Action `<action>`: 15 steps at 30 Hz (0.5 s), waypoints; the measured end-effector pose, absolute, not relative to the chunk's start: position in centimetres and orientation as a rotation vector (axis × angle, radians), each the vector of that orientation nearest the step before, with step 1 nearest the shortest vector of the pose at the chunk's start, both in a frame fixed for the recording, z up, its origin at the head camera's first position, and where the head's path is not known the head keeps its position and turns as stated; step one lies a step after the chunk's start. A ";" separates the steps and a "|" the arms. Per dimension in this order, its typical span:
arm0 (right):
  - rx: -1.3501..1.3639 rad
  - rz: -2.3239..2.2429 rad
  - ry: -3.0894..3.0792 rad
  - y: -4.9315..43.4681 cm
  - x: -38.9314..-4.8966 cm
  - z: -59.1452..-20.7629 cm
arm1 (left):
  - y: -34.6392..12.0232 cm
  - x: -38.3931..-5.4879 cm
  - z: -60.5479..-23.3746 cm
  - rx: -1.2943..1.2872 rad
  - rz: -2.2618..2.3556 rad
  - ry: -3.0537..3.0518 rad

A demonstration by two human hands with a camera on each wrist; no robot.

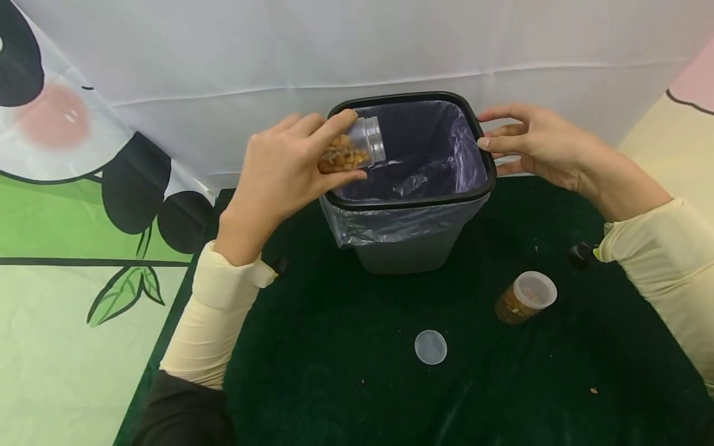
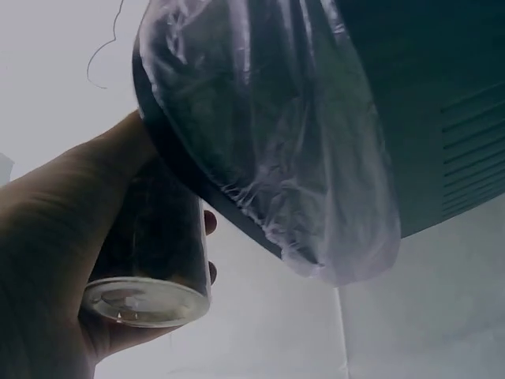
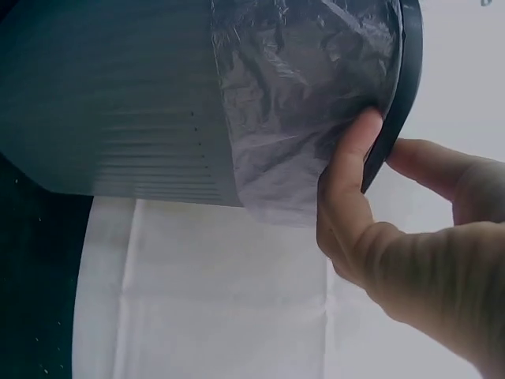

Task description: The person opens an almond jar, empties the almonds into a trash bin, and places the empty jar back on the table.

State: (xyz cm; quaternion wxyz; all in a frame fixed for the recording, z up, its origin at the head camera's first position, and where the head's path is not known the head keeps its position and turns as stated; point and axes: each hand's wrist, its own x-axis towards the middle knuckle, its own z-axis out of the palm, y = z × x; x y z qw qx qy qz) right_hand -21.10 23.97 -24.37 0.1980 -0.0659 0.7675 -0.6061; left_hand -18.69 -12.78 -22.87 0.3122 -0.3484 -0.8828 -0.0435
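My left hand [image 1: 281, 164] grips a clear jar [image 1: 347, 148] that holds yellow-brown pieces. The jar lies tipped on its side at the left rim of a trash bin [image 1: 409, 257], its uncapped mouth pointing over the inside. In the left wrist view the base of the jar [image 2: 146, 302] faces the camera. A purplish plastic liner [image 1: 413, 226] folds over the bin's black rim. On the opposite side, my right hand [image 1: 549, 145] holds the rim; the right wrist view shows thumb and fingers on either side of the rim [image 3: 402, 87].
A second jar [image 1: 513, 306] with brown contents and a translucent white top stands on the dark green cloth [image 1: 312, 347], right of the bin. A round translucent lid [image 1: 431, 347] lies flat in front of the bin. A white sheet [image 1: 223, 49] hangs behind.
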 end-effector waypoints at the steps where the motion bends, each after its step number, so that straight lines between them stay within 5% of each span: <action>1: -0.177 -1.717 2.119 24.0 -21.1 -24.4 | -12.7 -18.7 -23.0 -0.912 -0.106 -2.326; 15: -0.106 -1.906 1.909 24.7 -20.5 -25.2 | -11.6 -19.4 -23.6 -0.924 -0.053 -2.300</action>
